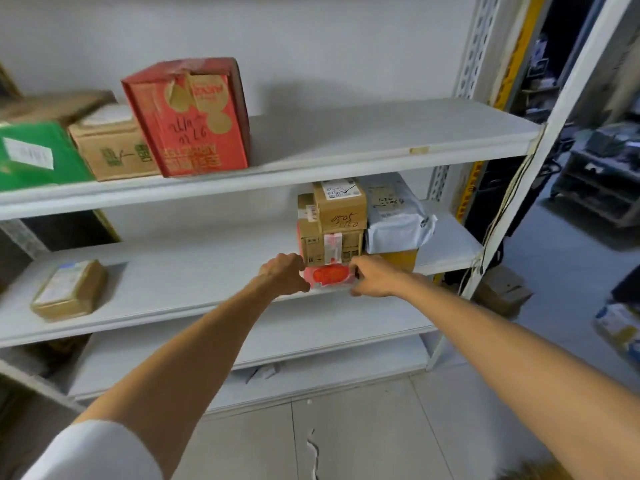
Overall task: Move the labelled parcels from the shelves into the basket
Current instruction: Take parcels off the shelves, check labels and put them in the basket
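Here, red parcel [330,276]: flat, pink and red, lying at the front lip of the middle shelf [194,271], directly beneath the brown carton [332,249] and bearing that carton's weight.
Left hand [284,275]: at the carton's lower left corner, knuckles up, fingers curled onto the parcel's left end. The grip appears closed on it, though the fingertips are hidden.
Right hand [372,277]: at the carton's lower right corner, thumb and fingers pinching the parcel's right end, grip clamped.
Arms: both reach forward nearly straight and converge below the carton, wrists about level. A white sleeve [93,448] shows on the left upper arm.
Handling: the parcel looks thin, light and probably pliant, in a glossy wrapper that may slip. It would likely bend if pulled by one end, so the two short ends seem the soundest places to hold.
Load above: a small labelled box [341,206] sits on the carton. Sliding the parcel out could tip both, so a slow, level pull looks wise, or lifting the carton first.
Neighbours: a grey mailing bag [394,220] lies just right of the carton, atop a yellow box [403,259]. A taped brown parcel [69,289] lies well to the carton's left.
Basket: not in view.
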